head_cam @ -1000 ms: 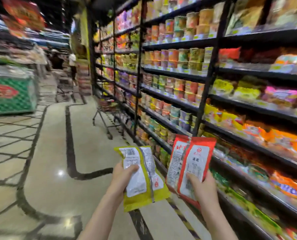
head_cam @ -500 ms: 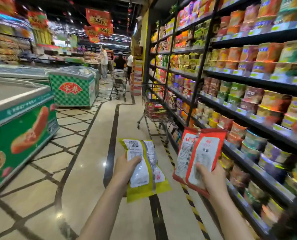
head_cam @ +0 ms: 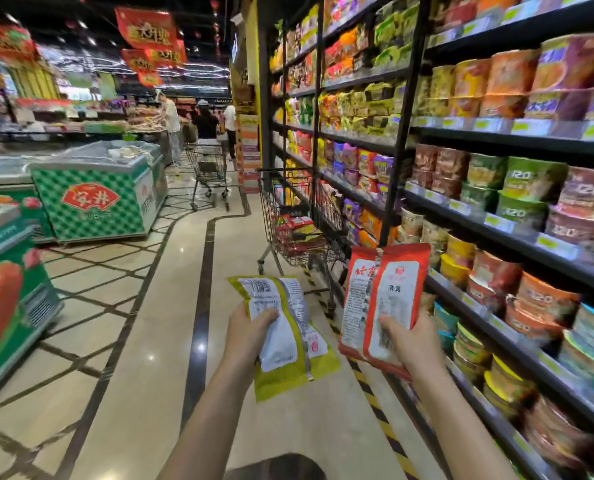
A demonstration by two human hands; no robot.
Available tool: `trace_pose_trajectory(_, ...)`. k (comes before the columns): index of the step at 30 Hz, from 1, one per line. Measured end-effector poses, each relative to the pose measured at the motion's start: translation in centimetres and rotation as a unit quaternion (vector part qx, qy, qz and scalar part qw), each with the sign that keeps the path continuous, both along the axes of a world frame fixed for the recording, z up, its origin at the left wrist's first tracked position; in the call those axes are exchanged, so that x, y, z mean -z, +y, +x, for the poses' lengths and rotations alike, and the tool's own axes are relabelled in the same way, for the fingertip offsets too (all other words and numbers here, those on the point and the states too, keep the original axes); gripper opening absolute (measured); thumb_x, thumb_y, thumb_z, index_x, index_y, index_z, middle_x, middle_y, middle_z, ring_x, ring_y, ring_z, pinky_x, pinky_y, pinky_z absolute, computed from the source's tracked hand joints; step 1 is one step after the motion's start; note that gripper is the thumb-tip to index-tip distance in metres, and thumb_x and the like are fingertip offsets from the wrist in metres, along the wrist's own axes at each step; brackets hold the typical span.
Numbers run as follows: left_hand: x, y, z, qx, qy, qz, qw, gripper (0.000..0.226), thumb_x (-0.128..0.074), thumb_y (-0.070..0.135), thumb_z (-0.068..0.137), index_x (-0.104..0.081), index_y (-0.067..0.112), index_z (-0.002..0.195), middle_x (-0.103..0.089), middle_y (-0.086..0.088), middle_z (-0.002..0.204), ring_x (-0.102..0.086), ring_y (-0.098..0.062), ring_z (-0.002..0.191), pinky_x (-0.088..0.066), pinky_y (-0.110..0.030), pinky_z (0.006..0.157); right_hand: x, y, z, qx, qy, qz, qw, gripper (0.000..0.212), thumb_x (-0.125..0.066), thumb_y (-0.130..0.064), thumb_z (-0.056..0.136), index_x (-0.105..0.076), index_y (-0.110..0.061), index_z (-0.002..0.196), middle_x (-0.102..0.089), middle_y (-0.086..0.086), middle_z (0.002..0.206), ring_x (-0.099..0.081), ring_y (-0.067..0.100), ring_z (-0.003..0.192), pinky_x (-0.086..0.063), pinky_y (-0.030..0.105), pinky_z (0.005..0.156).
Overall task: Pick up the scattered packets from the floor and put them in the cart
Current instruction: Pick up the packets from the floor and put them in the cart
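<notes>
My left hand (head_cam: 250, 332) grips yellow-green packets (head_cam: 288, 341) with white printed backs, held out in front of me. In my right hand (head_cam: 410, 341) are two red packets (head_cam: 382, 299), upright, their white labels facing me. The wire shopping cart (head_cam: 299, 216) stands ahead beside the shelves, a little beyond the packets, with red and yellow packets lying in its basket. Both hands are short of the cart.
Tall shelves (head_cam: 496, 140) of cup noodles and snack bags run along the right. Green chest freezers (head_cam: 98, 199) line the left side. A second cart (head_cam: 209, 174) and several people (head_cam: 205, 123) stand farther down the aisle. A yellow-black tape strip (head_cam: 371, 393) runs along the floor by the shelves.
The view has lifted and moved forward down the aisle, and the cart now looks nearer. Both hands keep the same hold on their packets.
</notes>
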State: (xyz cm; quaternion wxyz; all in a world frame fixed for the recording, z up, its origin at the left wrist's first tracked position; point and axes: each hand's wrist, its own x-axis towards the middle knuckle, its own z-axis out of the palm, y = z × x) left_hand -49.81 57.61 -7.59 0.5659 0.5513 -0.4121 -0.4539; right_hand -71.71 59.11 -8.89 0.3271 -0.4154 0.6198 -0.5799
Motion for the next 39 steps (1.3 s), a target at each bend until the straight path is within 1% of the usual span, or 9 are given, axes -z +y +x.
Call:
trace_pose_trajectory(11, -2.0, -31.4, -6.6, -0.026, 0.033, 0.008, 0.999, 0.018, -0.055, 0.0, 0.086, -0.059, 0.018, 0.086, -0.066, -0.003, 0.083, -0.064, -0.018, 0.073, -0.05, -0.028, 0.059, -1.6, -32.2, -6.5, -0.03, 0.019, 0.006, 0.999, 0.031, -0.064, -0.007, 0.084, -0.056, -0.014, 0.113, -0.066, 0.007, 0.112, -0.063, 0.025, 0.098, -0.05, 0.039, 0.088)
trace_pose_trajectory(15, -0.8, -41.0, -6.9, -0.045, 0.016, 0.018, 0.999, 0.024, -0.056, -0.001, 0.086, -0.058, 0.022, 0.08, -0.066, -0.003, 0.081, -0.063, -0.02, 0.073, -0.05, -0.03, 0.063, -0.3, -42.4, -7.6, -0.043, 0.041, 0.03, 0.998, 0.036, -0.064, -0.006, 0.083, -0.056, -0.011, 0.117, -0.066, 0.01, 0.116, -0.063, 0.027, 0.103, -0.05, 0.045, 0.093)
trace_pose_trajectory(18, 0.7, -49.2, -6.9, -0.052, -0.008, 0.019, 0.998, 0.026, -0.057, -0.001, 0.085, -0.057, 0.023, 0.076, -0.064, 0.0, 0.077, -0.061, -0.016, 0.07, -0.049, -0.028, 0.063, 1.0, -50.1, -8.3, -0.046, 0.054, 0.041, 0.997, 0.035, -0.062, -0.004, 0.084, -0.055, -0.008, 0.118, -0.064, 0.004, 0.113, -0.061, 0.022, 0.101, -0.046, 0.031, 0.088)
trace_pose_trajectory(20, 1.6, -55.0, -7.3, -0.052, -0.022, 0.017, 0.998, 0.026, -0.057, -0.002, 0.085, -0.057, 0.023, 0.075, -0.063, 0.0, 0.076, -0.059, -0.015, 0.068, -0.047, -0.028, 0.061, 1.7, -55.5, -8.8, -0.044, 0.064, 0.046, 0.996, 0.037, -0.061, -0.005, 0.084, -0.055, -0.009, 0.121, -0.064, 0.005, 0.115, -0.061, 0.024, 0.103, -0.047, 0.032, 0.089)
trace_pose_trajectory(26, 4.1, -72.5, -9.4, -0.027, -0.064, 0.068, 0.995, 0.015, -0.06, 0.005, 0.082, -0.058, 0.02, 0.08, -0.064, -0.004, 0.082, -0.061, -0.025, 0.077, -0.052, -0.045, 0.078, 3.2, -71.1, -11.0, -0.022, 0.067, 0.088, 0.994, 0.036, -0.059, -0.002, 0.086, -0.054, -0.008, 0.12, -0.062, 0.004, 0.112, -0.062, 0.028, 0.103, -0.047, 0.032, 0.086)
trace_pose_trajectory(30, 6.2, -82.5, -11.1, -0.019, -0.054, 0.101, 0.993, 0.025, -0.062, 0.013, 0.076, -0.059, 0.01, 0.101, -0.063, -0.013, 0.096, -0.06, -0.028, 0.082, -0.047, -0.037, 0.07, 4.2, -80.6, -13.1, -0.022, 0.084, 0.129, 0.988, 0.029, -0.059, -0.007, 0.087, -0.052, -0.014, 0.114, -0.062, 0.007, 0.112, -0.061, 0.025, 0.1, -0.048, 0.027, 0.078)
trace_pose_trajectory(32, 7.5, -87.4, -11.9, -0.018, -0.061, 0.114, 0.991, 0.022, -0.061, 0.013, 0.075, -0.058, 0.008, 0.096, -0.062, -0.014, 0.09, -0.057, -0.026, 0.076, -0.044, -0.036, 0.068, 5.2, -85.7, -13.8, -0.036, 0.099, 0.15, 0.983, 0.033, -0.058, -0.007, 0.086, -0.052, -0.013, 0.118, -0.062, 0.005, 0.113, -0.061, 0.025, 0.102, -0.047, 0.027, 0.077)
trace_pose_trajectory(35, 9.9, -94.7, -13.0, -0.027, -0.073, 0.134, 0.988, 0.009, -0.059, 0.012, 0.075, -0.053, 0.01, 0.082, -0.057, -0.014, 0.078, -0.05, -0.023, 0.069, -0.038, -0.033, 0.064, 7.4, -93.6, -14.6, -0.062, 0.11, 0.169, 0.978, 0.044, -0.057, -0.003, 0.082, -0.052, -0.009, 0.126, -0.062, 0.01, 0.121, -0.06, 0.028, 0.11, -0.047, 0.037, 0.095)
trace_pose_trajectory(39, 13.0, -103.5, -14.1, -0.043, -0.116, 0.162, 0.979, 0.029, -0.054, 0.025, 0.065, -0.06, 0.009, 0.088, -0.064, -0.016, 0.085, -0.06, -0.032, 0.079, -0.04, -0.033, 0.064, 10.5, -104.3, -15.6, -0.104, 0.127, 0.202, 0.965, 0.038, -0.057, -0.002, 0.081, -0.053, -0.004, 0.119, -0.062, 0.011, 0.115, -0.058, 0.027, 0.108, -0.044, 0.029, 0.086)
